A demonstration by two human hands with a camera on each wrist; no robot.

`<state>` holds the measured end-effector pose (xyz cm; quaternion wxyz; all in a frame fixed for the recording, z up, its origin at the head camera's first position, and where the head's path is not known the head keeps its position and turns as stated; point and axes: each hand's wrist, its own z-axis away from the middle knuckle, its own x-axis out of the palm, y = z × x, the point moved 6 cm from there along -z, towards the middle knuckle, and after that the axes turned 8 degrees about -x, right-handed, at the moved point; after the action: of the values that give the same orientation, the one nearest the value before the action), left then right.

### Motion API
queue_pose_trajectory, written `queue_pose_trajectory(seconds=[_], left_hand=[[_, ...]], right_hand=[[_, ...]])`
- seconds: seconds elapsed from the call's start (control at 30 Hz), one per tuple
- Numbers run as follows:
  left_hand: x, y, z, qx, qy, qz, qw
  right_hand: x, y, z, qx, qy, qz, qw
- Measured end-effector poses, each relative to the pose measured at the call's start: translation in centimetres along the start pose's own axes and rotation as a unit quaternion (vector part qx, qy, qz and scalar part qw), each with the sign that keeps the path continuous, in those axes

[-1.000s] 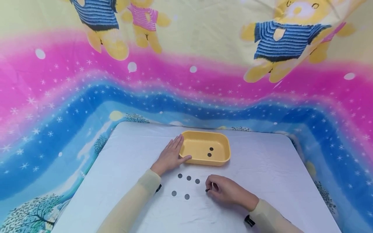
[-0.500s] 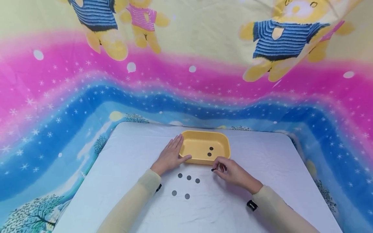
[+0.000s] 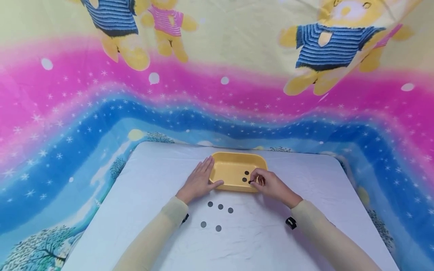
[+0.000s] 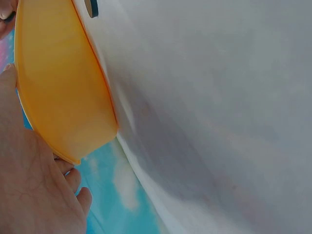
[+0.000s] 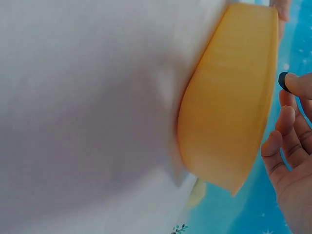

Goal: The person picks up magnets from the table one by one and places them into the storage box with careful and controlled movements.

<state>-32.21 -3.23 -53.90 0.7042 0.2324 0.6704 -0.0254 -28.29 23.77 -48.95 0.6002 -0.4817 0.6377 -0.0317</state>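
My right hand (image 3: 272,186) pinches a small black disc (image 5: 284,82) between thumb and fingertips, over the right front rim of a yellow rectangular tub (image 3: 234,188). Inside the tub, two more dark discs (image 3: 246,173) lie on the floor close to those fingertips. With its fingers straight, my left hand (image 3: 198,180) rests against the tub's left end, the thumb on the front rim. The left wrist view shows this hand (image 4: 34,185) along the tub's rim. Several flat grey discs (image 3: 220,207) lie spread on the table in front of the tub.
The table (image 3: 152,169) has a white cover and rounded far corners. A printed cloth (image 3: 217,94) with bears and snowflakes hangs behind it and along both sides. Black wrist straps (image 3: 291,223) show below the sleeves.
My right hand has carried the pinched disc from the table forward and up to above the tub's right front rim. The left hand, the tub and the other discs stay in place.
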Motion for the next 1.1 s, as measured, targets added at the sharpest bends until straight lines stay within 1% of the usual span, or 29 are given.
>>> queue_pose_trajectory(seconds=[0.1, 0.2, 0.4, 0.53, 0.63, 0.8, 0.97, 1.1], left_hand=[[0.0, 0.1, -0.1, 0.002, -0.001, -0.001, 1.0000], [0.0, 0.0, 0.0, 0.000, 0.001, -0.004, 1.0000], [-0.2, 0.0, 0.1, 0.006, 0.010, 0.002, 0.9999], [-0.1, 0.0, 0.1, 0.005, 0.005, 0.000, 1.0000], [-0.1, -0.1, 0.1, 0.007, 0.009, 0.002, 0.9999], [0.1, -0.1, 0.0, 0.007, 0.008, 0.001, 0.9999], [0.1, -0.1, 0.1, 0.005, 0.005, -0.001, 1.0000], [0.1, -0.1, 0.1, 0.002, 0.004, -0.003, 1.0000]], right_hand=[[-0.1, 0.7, -0.6, 0.010, -0.005, 0.002, 0.9999], [0.1, 1.5, -1.2, 0.021, -0.020, 0.007, 0.9996], [0.3, 2.9, -2.5, 0.050, -0.050, 0.019, 0.9973], [0.3, 3.6, -3.0, 0.071, -0.079, 0.030, 0.9939], [0.4, 3.9, -3.4, 0.083, -0.099, 0.045, 0.9906], [0.7, 4.5, -4.0, 0.095, -0.112, 0.071, 0.9866], [1.2, 4.8, -4.2, 0.104, -0.125, 0.085, 0.9831], [1.5, 4.8, -4.4, 0.100, -0.143, 0.103, 0.9793]])
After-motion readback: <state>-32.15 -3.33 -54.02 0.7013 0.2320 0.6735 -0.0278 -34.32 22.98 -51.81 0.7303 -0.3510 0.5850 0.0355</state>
